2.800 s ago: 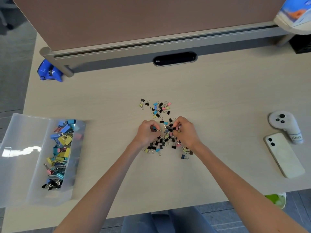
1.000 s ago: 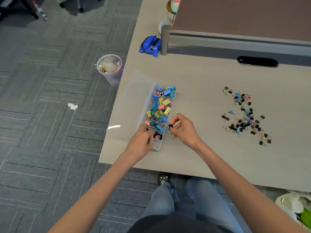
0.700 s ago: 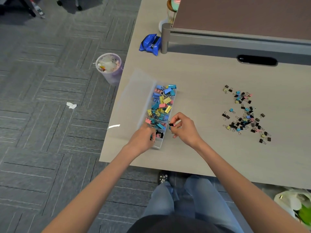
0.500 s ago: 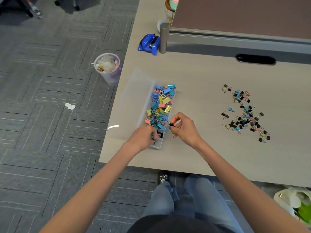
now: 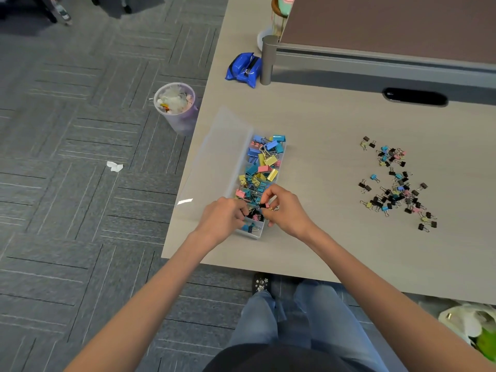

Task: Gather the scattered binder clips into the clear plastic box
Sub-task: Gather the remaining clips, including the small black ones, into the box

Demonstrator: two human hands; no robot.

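Note:
The clear plastic box (image 5: 282,154) lies near the desk's left edge, its open lid (image 5: 214,167) flat to its left, filled with coloured binder clips (image 5: 264,162). Both hands hover over its near end. My left hand (image 5: 222,220) has its fingers curled down into the box; what they hold is hidden. My right hand (image 5: 285,208) pinches small black clips (image 5: 264,205) over the box. A scattered pile of small clips (image 5: 397,189) lies on the desk to the right.
A blue packet (image 5: 244,69) lies by the partition post (image 5: 268,60) at the back. The desk's left edge is close to the box, and below it on the carpet stands a waste bin (image 5: 177,106). A bag (image 5: 472,326) sits at lower right.
Both hands left the scattered pile and moved left to the box with small clips. Over the last second the left hand has dipped further into the near end of the box.

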